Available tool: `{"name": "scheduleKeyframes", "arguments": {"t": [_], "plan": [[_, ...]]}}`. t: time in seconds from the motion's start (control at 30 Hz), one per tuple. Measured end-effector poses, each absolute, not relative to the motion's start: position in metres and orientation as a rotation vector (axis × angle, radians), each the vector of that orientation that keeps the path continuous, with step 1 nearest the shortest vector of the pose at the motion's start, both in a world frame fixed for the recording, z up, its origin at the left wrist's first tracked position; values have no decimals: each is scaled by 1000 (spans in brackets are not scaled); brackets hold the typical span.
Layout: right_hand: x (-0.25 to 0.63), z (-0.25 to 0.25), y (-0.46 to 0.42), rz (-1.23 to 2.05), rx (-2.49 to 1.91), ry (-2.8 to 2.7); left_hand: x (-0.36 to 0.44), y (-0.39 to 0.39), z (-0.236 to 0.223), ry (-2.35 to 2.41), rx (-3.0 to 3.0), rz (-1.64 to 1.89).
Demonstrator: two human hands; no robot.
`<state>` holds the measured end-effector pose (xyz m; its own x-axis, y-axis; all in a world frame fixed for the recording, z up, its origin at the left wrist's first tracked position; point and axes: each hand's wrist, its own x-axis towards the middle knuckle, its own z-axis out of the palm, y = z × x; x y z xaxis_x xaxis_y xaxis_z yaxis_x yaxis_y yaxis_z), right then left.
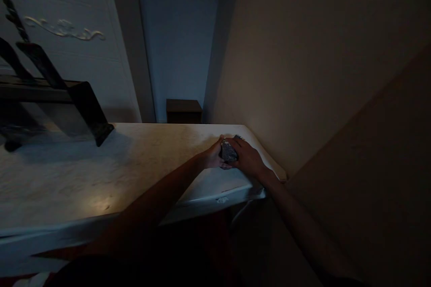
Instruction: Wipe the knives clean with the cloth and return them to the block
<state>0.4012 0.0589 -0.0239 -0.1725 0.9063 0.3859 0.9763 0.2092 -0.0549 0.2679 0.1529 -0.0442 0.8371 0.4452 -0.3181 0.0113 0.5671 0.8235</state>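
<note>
A dark grey, speckled lump (229,150), perhaps a bunched cloth, sits between my two hands at the right end of the pale, marbled tabletop (155,152). My left hand (212,156) grips it from the left, thumb on top and fingers curled around its near side. From the right, my right hand (248,157) closes over it, with another bit of the dark stuff showing beyond the fingers. The dim light hides what exactly the lump is. Both hands are at the table surface.
A black-framed knife block (85,107) with dark handles sticking up stands at the table's left. Behind the table are a white ornamented panel (67,54) and a low brown cabinet (183,106). A beige wall (303,76) runs close along the right end.
</note>
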Motion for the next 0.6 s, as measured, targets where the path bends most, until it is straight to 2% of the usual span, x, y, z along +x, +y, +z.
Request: {"name": "scheduleKeyframes", "arguments": {"t": [0.23, 0.37, 0.47, 0.6], "plan": [[426, -15, 63, -349, -2326, -1976, 278, 148, -51, 783, 1584, 656], [458, -11, 66, -237, -2732, -1659, 263, 147, -59, 802, 1912, 687], [472, -12, 68, -181, -2778, -1586, 245, 149, -65, 814, 2083, 742], [467, -23, 70, -298, -2801, -1579, 218, 153, -72, 814, 2148, 808]]}}
